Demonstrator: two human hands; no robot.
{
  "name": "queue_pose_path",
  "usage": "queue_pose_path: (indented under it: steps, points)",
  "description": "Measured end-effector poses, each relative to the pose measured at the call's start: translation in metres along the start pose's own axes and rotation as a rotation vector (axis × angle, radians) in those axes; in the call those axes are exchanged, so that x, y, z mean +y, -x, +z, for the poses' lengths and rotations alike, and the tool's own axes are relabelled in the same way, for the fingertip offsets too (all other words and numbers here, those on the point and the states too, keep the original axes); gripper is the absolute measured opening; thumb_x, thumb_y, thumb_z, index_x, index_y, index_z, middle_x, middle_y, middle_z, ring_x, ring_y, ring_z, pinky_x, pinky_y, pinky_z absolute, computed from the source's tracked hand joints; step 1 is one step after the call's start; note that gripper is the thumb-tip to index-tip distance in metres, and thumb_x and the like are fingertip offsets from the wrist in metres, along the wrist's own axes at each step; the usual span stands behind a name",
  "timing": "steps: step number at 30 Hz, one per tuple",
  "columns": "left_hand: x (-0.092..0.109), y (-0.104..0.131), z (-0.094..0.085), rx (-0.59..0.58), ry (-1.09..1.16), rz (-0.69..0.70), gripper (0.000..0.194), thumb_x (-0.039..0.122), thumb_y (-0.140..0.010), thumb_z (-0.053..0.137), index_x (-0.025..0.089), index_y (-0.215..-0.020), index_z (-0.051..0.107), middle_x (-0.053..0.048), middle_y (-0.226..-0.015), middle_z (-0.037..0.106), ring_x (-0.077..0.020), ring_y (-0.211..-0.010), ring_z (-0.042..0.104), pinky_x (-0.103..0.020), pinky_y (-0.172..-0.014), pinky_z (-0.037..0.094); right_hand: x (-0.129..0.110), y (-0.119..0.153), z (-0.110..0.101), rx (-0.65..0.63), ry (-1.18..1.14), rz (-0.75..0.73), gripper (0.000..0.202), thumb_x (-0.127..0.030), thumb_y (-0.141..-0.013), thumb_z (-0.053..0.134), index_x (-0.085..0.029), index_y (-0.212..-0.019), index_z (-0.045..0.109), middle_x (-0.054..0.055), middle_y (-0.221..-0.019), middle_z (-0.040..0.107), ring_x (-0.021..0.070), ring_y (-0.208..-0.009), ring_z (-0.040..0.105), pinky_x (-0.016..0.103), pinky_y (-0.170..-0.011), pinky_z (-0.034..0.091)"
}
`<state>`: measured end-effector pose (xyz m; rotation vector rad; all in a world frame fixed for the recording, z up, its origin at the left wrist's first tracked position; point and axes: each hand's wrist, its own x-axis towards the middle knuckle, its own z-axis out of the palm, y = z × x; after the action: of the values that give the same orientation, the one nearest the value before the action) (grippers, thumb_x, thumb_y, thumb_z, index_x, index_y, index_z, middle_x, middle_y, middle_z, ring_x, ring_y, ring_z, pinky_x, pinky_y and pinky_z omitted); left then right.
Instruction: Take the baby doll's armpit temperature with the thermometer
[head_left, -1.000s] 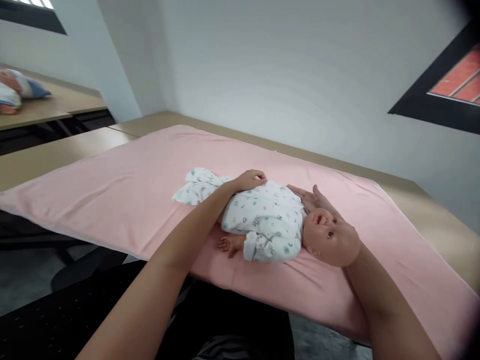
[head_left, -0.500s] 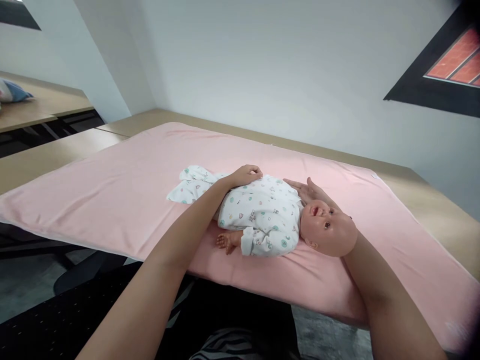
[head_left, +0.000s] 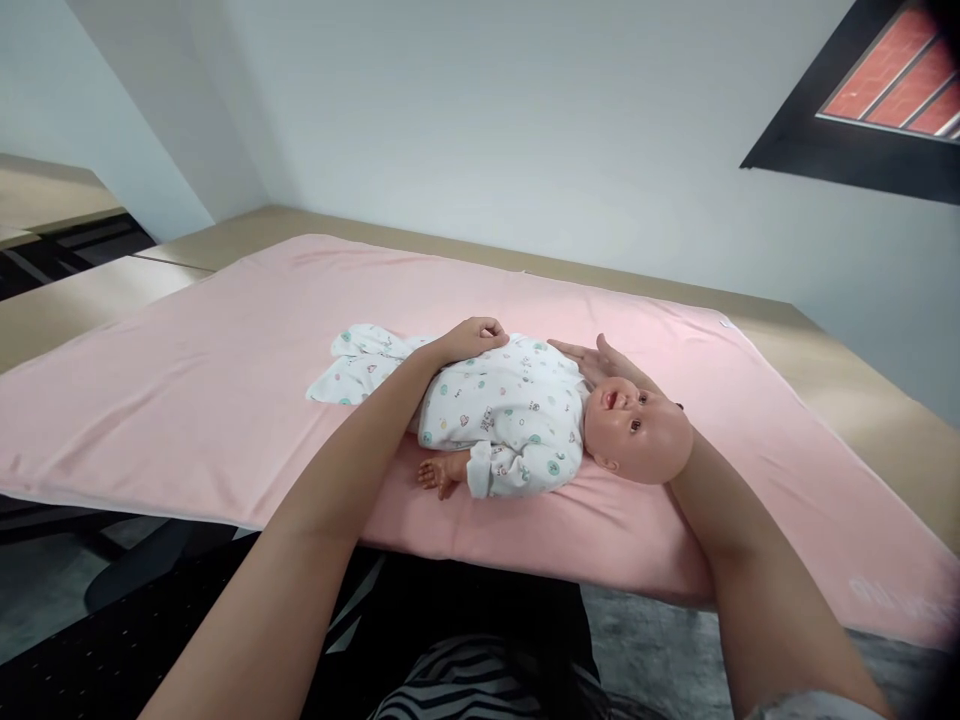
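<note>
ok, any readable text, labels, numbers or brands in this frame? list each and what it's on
None can be read.
Faint pale marks on the near right corner of the pink sheet: too blurred to read.
Small tag at the sheet's far right edge: too small to tell.
Prints on the doll's white suit: small pictures, no legible words.
The left hand on the suit and the right hand behind the doll's head carry no writing.

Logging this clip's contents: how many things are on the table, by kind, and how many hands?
Baby doll in a printed sleepsuit: 1
Pink mat: 1
Hands on the doll: 2, left hand, right hand
Total: 4
</note>
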<state>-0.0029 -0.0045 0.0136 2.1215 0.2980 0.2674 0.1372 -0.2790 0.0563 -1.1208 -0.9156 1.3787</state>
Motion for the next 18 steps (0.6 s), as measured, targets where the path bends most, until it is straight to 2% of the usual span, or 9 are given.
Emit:
queue_pose_path:
  steps: [4, 7, 13, 18]
  points:
    - [-0.002, -0.002, 0.000, -0.008, -0.022, 0.011, 0.028, 0.049, -0.091, 0.062, 0.021, -0.091, 0.062, -0.001, -0.074, 0.056, -0.0146, -0.064, 0.049, -0.029, -0.064, 0.039, -0.002, 0.001, 0.002, 0.038, -0.021, -0.012, 0.055, -0.067, -0.102, 0.036, -0.034, -0.144, 0.051, -0.003, -0.159, 0.048, 0.0250, -0.154, 0.033, 0.051, -0.129, 0.029]
    - [-0.002, -0.002, 0.001, -0.002, -0.095, 0.032, 0.027, 0.048, -0.094, 0.055, 0.022, -0.091, 0.060, -0.001, -0.078, 0.056, -0.0170, -0.070, 0.050, -0.031, -0.068, 0.039, -0.005, 0.003, 0.005, 0.048, -0.020, 0.010, 0.057, -0.068, -0.102, 0.034, -0.034, -0.145, 0.050, -0.002, -0.159, 0.048, 0.0254, -0.154, 0.034, 0.051, -0.128, 0.031]
    - [-0.002, -0.003, 0.001, 0.052, -0.134, 0.079, 0.037, 0.051, -0.099, 0.044, 0.022, -0.075, 0.048, -0.001, -0.075, 0.052, -0.0184, -0.071, 0.049, -0.033, -0.072, 0.038, -0.009, 0.008, 0.020, 0.036, -0.071, 0.024, 0.050, -0.061, -0.105, 0.036, -0.035, -0.145, 0.052, -0.003, -0.155, 0.052, 0.0257, -0.152, 0.038, 0.051, -0.126, 0.034]
    - [-0.002, -0.003, 0.001, 0.053, -0.099, 0.037, 0.038, 0.053, -0.098, 0.045, 0.021, -0.079, 0.051, -0.003, -0.085, 0.060, -0.0184, -0.074, 0.052, -0.033, -0.073, 0.040, -0.007, 0.008, 0.025, 0.074, -0.041, 0.026, 0.050, -0.061, -0.104, 0.039, -0.037, -0.146, 0.050, -0.003, -0.152, 0.056, 0.0254, -0.151, 0.039, 0.052, -0.125, 0.036]
